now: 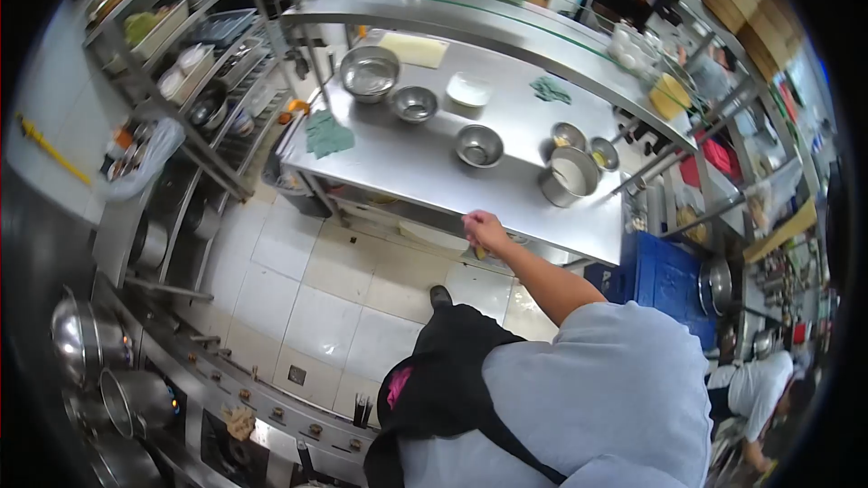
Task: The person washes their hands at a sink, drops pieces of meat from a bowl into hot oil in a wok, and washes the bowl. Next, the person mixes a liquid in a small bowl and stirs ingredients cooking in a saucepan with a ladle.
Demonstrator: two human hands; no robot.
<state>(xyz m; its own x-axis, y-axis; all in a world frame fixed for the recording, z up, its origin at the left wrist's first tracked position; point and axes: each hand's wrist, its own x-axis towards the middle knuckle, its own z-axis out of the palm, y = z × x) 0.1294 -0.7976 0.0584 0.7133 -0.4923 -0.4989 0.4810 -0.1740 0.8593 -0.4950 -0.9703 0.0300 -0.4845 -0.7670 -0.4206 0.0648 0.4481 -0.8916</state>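
My right hand [484,230] is held out in front of the near edge of a steel table [398,158], its fingers curled together. Something small and yellowish shows just beneath it, too small to name. On the table stand a large steel bowl [369,72], a smaller bowl [415,105], another bowl [479,145] and a white plate [468,89]. To the right is a steel pot [570,175] with pale contents, beside two small bowls. Green cloths [327,134] lie on the tabletop. My left hand is out of view.
Racks with containers [208,72] stand at the left. A stove [271,416] with steel pots [136,402] is at the lower left. A blue bin [665,280] is right of the table. Another person [759,393] bends at the lower right. Tiled floor [330,334] lies between stove and table.
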